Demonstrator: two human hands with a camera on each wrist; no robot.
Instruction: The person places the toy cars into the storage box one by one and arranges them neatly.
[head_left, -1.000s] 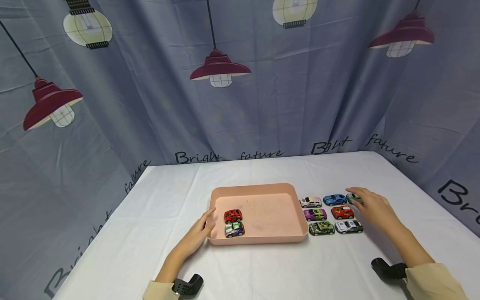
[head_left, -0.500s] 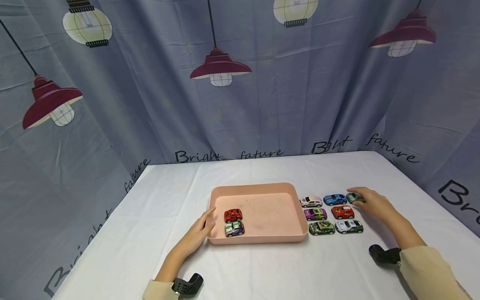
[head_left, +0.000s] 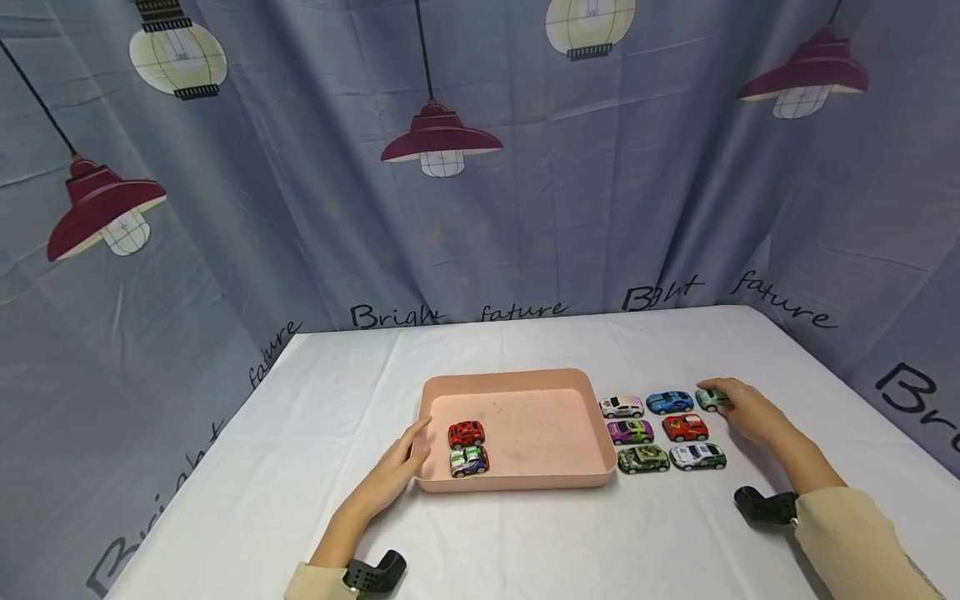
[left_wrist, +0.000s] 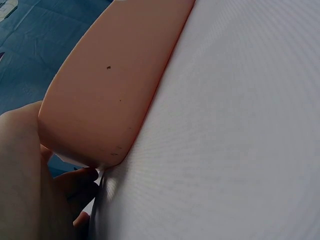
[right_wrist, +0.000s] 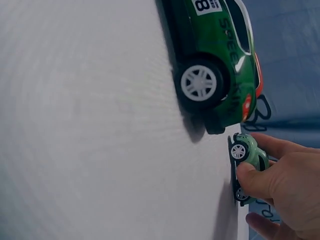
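Note:
My right hand [head_left: 746,408] pinches a light green toy car [right_wrist: 257,157] at the far right end of the back row, thumb on one side of it. The car's wheels stay close to the white cloth. At the left end of the pink tray [head_left: 525,481], my left hand [head_left: 393,468] holds the rim and corner. In the left wrist view, fingers [left_wrist: 75,181] curl by the tray's lower corner; the rest of that grip is partly hidden. Inside the tray, a red toy car [head_left: 466,433] stands behind a white, green and blue toy car [head_left: 469,462].
Right of the tray stand several toy cars: white-pink [head_left: 622,406], blue [head_left: 670,402], purple [head_left: 630,431], red [head_left: 685,427], camouflage green [head_left: 642,458], and white [head_left: 697,456]. A large green car side [right_wrist: 220,65] fills the right wrist view's top. A printed curtain [head_left: 480,233] hangs behind the table.
My right hand has closed further around the light green car, and its forearm has shifted slightly inward. My left hand and the tray stay where they were.

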